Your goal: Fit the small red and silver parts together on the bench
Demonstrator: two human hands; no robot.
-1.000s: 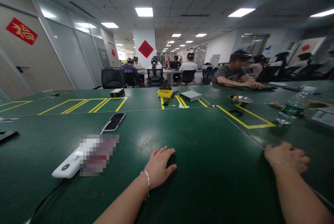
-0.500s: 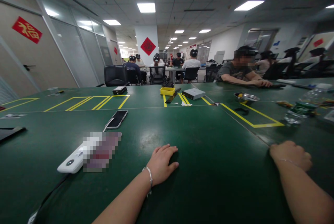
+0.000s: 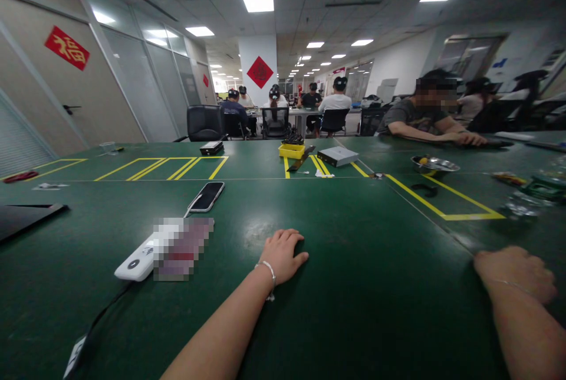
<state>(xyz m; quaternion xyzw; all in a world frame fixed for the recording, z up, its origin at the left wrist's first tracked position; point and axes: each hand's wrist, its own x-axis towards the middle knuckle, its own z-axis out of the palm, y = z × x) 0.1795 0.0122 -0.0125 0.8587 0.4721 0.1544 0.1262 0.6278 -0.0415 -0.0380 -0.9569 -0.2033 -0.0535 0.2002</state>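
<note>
Two bare hands resting on a green table, the left one open, no object seen in either.
The left hand [image 3: 284,255] lies palm down on the table [image 3: 375,315], fingers loosely spread and holding nothing visible; the right hand [image 3: 517,274], near the right edge, has curled fingers, and whether they enclose anything I cannot tell. The phone [image 3: 207,196] lies flat to the left, out of both hands, beyond the white device [image 3: 137,262]. At the far side, the yellow bin [image 3: 292,151] holds dark items and sits beside the grey box [image 3: 338,156]; the metal bowl [image 3: 435,164] is far right, beyond the right hand.
</note>
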